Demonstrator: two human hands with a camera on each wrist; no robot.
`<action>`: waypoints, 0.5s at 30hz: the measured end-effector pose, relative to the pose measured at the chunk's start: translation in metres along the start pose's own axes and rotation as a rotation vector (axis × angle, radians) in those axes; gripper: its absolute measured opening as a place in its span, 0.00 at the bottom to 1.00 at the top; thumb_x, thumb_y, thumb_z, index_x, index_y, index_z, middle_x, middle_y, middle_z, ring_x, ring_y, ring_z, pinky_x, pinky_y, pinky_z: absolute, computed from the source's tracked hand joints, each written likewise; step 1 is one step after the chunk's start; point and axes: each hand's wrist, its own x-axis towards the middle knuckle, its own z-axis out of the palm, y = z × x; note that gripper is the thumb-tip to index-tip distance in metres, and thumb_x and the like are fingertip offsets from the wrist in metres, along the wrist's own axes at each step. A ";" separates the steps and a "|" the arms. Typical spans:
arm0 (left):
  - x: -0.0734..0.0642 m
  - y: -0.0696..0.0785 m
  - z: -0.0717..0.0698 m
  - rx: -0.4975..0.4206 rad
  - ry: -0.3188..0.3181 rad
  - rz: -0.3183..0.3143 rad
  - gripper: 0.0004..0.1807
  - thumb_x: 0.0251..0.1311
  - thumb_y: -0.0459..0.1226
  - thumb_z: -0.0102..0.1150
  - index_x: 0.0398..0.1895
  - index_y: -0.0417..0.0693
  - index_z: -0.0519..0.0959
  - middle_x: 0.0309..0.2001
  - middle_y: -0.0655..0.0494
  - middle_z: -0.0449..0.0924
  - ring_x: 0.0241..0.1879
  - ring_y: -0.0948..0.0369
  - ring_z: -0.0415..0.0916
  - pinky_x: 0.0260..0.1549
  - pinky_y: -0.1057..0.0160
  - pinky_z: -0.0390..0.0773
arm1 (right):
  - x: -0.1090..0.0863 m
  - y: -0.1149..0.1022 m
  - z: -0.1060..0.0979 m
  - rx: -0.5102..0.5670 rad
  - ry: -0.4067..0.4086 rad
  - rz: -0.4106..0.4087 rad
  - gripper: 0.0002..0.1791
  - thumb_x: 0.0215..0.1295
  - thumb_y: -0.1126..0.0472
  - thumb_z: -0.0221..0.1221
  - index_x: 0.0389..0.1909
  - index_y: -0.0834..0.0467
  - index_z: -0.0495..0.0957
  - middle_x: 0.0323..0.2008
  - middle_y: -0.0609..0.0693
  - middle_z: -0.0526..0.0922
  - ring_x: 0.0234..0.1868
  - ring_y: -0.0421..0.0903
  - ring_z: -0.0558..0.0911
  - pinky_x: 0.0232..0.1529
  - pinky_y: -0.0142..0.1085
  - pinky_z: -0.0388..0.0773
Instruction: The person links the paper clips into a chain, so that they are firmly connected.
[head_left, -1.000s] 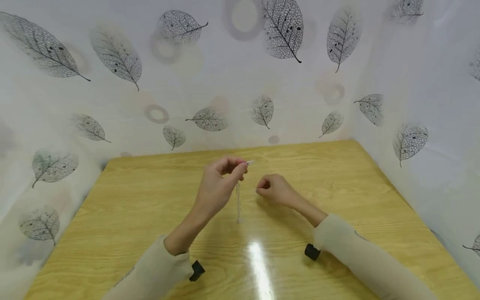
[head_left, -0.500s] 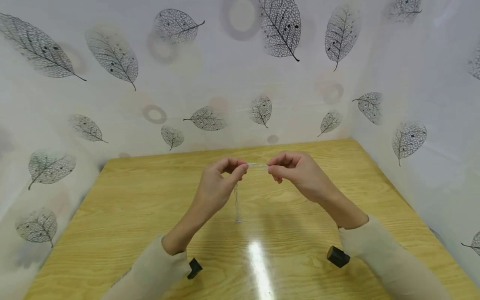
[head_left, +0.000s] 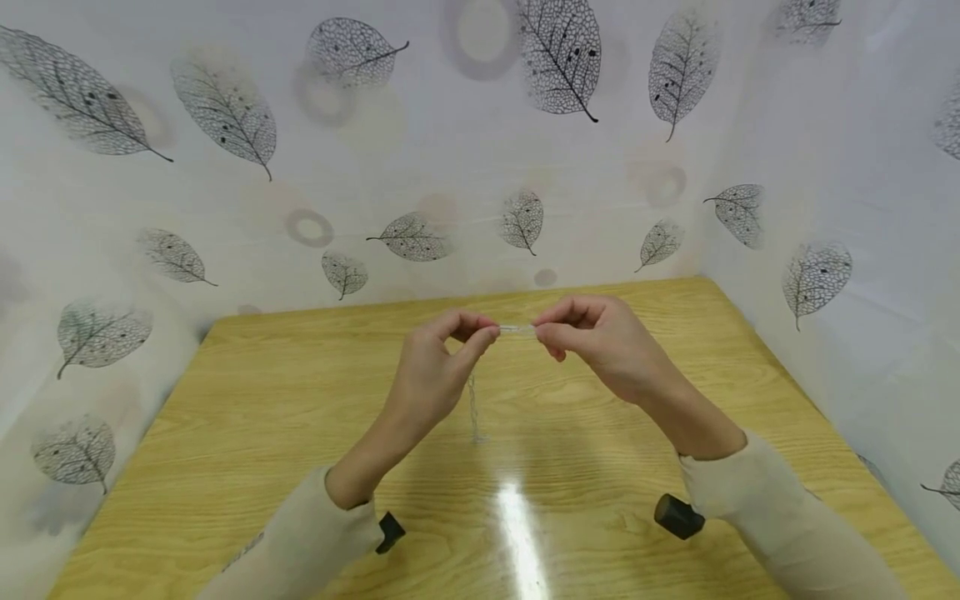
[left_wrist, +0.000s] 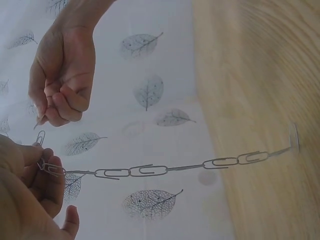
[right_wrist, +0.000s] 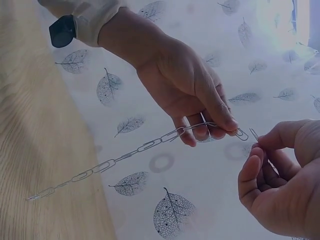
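My left hand (head_left: 429, 371) pinches the top of a chain of linked paper clips (left_wrist: 148, 171) between thumb and fingertips. The chain hangs below that hand, its lower end close over the table. The end clip's loop sticks out past my left thumb. My right hand (head_left: 618, 354) pinches a single paper clip (right_wrist: 254, 134) between thumb and index finger. In the head view both hands face each other, with the two clips end to end between the fingertips. A narrow gap shows between them in the right wrist view.
The wooden table (head_left: 300, 400) spreads beneath both hands, with a bright reflection near its front. A leaf-printed cloth (head_left: 450, 150) stands behind it and along both sides. Dark wrist cameras (head_left: 678, 517) stick out below the sleeves.
My right hand has risen from low over the table to face the left hand, bringing its paper clip up to the chain's end. My left hand stays almost in place.
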 end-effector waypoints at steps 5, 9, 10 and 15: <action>0.000 -0.001 0.001 -0.001 0.017 0.035 0.03 0.68 0.34 0.67 0.39 0.42 0.87 0.36 0.56 0.87 0.33 0.62 0.79 0.31 0.64 0.76 | 0.002 -0.005 0.006 -0.055 0.025 -0.001 0.04 0.71 0.69 0.61 0.41 0.64 0.84 0.25 0.50 0.77 0.31 0.47 0.75 0.45 0.38 0.75; 0.000 -0.001 0.002 -0.004 0.023 0.077 0.03 0.66 0.32 0.68 0.39 0.41 0.87 0.36 0.55 0.88 0.33 0.62 0.80 0.32 0.64 0.77 | 0.005 -0.005 0.011 -0.035 0.022 -0.011 0.04 0.71 0.70 0.61 0.41 0.65 0.84 0.25 0.49 0.76 0.30 0.46 0.74 0.41 0.36 0.75; 0.000 -0.001 0.002 -0.004 0.025 0.090 0.03 0.66 0.32 0.68 0.39 0.41 0.87 0.36 0.55 0.88 0.33 0.62 0.80 0.33 0.64 0.78 | 0.006 -0.005 0.012 -0.032 0.022 -0.010 0.04 0.70 0.71 0.61 0.40 0.65 0.84 0.26 0.49 0.76 0.29 0.45 0.74 0.40 0.35 0.75; 0.000 -0.002 0.002 0.016 0.040 0.166 0.03 0.65 0.31 0.69 0.38 0.39 0.87 0.36 0.53 0.88 0.33 0.62 0.81 0.35 0.62 0.79 | 0.007 -0.005 0.015 -0.029 0.038 0.014 0.04 0.70 0.72 0.60 0.40 0.67 0.83 0.26 0.49 0.77 0.29 0.44 0.73 0.36 0.34 0.74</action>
